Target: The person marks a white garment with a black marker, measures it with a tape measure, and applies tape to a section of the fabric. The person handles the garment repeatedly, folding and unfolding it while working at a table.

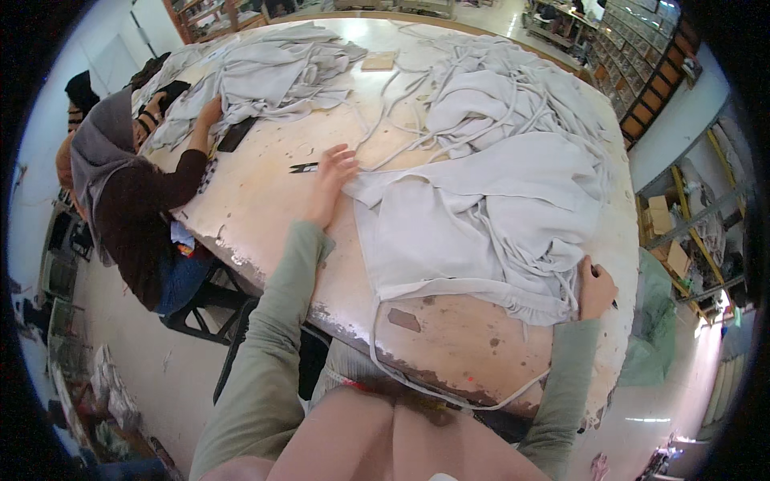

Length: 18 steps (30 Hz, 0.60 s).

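A light grey garment (433,234) with a gathered edge and long ties lies spread before me on the table. At its upper left corner is my left hand (331,180), fingers slightly blurred; whether they pinch the cloth I cannot tell. Black thread snips (304,168) show just left of that hand, blades pointing left, their other end hidden behind it. My right hand (595,291) rests at the garment's right side, closed around a slim black tool (614,304) that mostly hides in the palm. One fabric tie (374,337) hangs over the table's front edge towards my lap.
More grey garments (475,102) with tangled ties heap at the table's far right. Across to the left, a person (132,180) in a headscarf handles another grey pile (264,72). A dark phone-like object (236,134) and a small tan block (378,61) lie on the worn table (258,198).
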Available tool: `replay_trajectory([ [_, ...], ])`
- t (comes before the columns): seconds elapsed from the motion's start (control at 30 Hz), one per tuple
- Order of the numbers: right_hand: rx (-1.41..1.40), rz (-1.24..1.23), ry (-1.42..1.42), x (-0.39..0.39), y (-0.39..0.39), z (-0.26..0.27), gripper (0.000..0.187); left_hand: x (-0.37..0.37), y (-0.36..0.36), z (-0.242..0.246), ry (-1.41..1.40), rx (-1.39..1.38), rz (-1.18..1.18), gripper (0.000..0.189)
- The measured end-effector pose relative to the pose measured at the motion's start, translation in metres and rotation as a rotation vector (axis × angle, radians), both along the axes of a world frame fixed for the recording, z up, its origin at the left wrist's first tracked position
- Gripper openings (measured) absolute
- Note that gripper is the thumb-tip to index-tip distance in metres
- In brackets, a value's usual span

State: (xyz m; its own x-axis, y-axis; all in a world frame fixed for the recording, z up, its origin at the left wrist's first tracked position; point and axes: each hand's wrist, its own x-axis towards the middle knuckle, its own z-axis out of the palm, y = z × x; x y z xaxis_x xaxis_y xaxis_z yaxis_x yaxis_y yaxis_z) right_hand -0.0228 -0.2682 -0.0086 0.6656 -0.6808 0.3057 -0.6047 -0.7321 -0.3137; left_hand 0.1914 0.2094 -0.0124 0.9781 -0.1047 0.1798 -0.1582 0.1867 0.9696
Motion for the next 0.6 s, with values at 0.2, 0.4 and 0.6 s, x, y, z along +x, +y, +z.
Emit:
replay_trajectory([
  [0.2, -0.033, -0.001, -0.012, 0.002, 0.003, 0.000, 0.063, -0.063, -0.113, -0.008, -0.832, 1.208, -0.290, 0.057],
  [0.4, -0.067, -0.052, -0.008, 0.004, -0.012, -0.017, 0.056, -0.133, -0.168, -0.005, -0.948, 0.703, -1.009, 0.034],
  [0.6, 0.108, 0.040, -0.201, 0.000, -0.002, -0.007, 0.045, -0.125, -0.156, 0.007, -0.580, 0.508, -1.445, 0.020],
])
